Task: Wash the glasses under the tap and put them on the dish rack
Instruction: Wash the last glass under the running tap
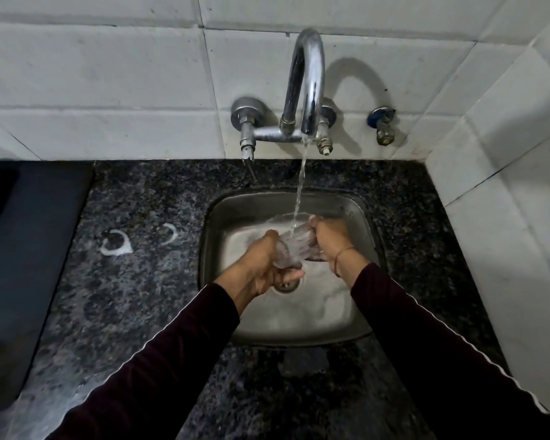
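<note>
Running from the tap (308,84) at upper centre, a thin stream is falling onto the glass (294,247) over the sink (235,214), mid-frame. Left hand (262,265) is gripping its lower end, fingers curled round it; right hand (329,239) is apparently wrapping the upper end, though blur is hiding the fingertips.

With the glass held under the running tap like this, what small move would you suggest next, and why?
Probably turn the glass a little in the stream: both the left hand and right hand grip it over the sink, and water strikes only its upper part.
</note>
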